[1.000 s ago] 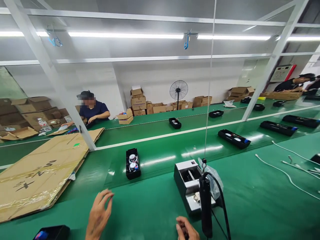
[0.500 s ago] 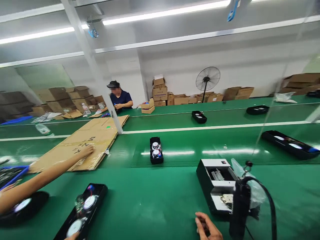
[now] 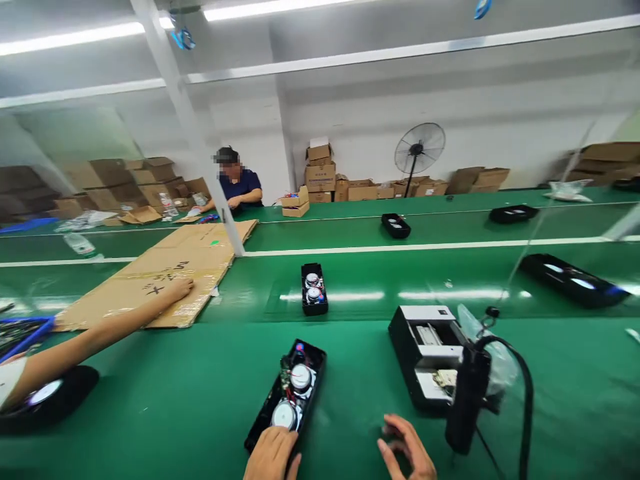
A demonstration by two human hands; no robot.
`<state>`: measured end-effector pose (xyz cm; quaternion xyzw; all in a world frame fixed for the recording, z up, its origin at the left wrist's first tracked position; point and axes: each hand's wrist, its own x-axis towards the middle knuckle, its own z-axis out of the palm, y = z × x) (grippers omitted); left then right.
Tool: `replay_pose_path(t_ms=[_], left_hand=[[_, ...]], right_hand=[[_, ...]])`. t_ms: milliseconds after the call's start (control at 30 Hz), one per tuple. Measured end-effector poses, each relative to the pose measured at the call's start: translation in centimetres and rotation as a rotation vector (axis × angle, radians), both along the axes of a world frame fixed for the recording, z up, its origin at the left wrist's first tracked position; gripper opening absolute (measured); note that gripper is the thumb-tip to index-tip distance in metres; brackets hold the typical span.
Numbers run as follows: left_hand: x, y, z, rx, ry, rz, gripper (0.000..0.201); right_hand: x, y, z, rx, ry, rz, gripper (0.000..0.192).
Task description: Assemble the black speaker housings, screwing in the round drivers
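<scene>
A black speaker housing (image 3: 313, 393) lies slantwise on the green bench before me. Two round silver-backed speaker drivers, a small green circuit board (image 3: 286, 375) and wires show inside it. My left hand (image 3: 273, 453) grips its near end, fingers over the rim; the thumb is on the right side. To the right, my right hand (image 3: 407, 448) hovers over the bench with thumb and fingers curved apart, nothing visible between them. Beyond that hand stands a black and white box-shaped device (image 3: 407, 363) with open compartments, beside a black tool holder (image 3: 467, 400) with a thick cable.
A co-worker's arm (image 3: 110, 333) reaches from the left onto flattened cardboard (image 3: 170, 267). Another speaker housing (image 3: 314, 290) lies on the belt ahead; a larger one (image 3: 570, 280) is at right. A blue tray (image 3: 43, 327) sits far left. A seated person (image 3: 240, 183) works across the line.
My left hand has brought the speaker housing from the left to the middle of the bench in front of me. My right hand's fingers have spread wider. The view has tilted down slightly.
</scene>
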<state>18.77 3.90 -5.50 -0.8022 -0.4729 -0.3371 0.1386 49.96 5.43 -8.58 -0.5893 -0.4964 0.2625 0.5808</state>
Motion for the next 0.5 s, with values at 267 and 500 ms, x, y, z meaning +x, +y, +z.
replay_pose_path(t_ms=[267, 500], left_hand=[[-1.9, 1.5, 1.7, -0.134, -0.013, -0.383, 0.036], [-0.1, 1.5, 2.8, -0.242, -0.168, -0.498, 0.034]], right_hand=[[3.0, -1.2, 4.1, 0.11, -0.274, 0.009, 0.044], [1.4, -2.1, 4.4, 0.085, -0.217, 0.085, 0.04]])
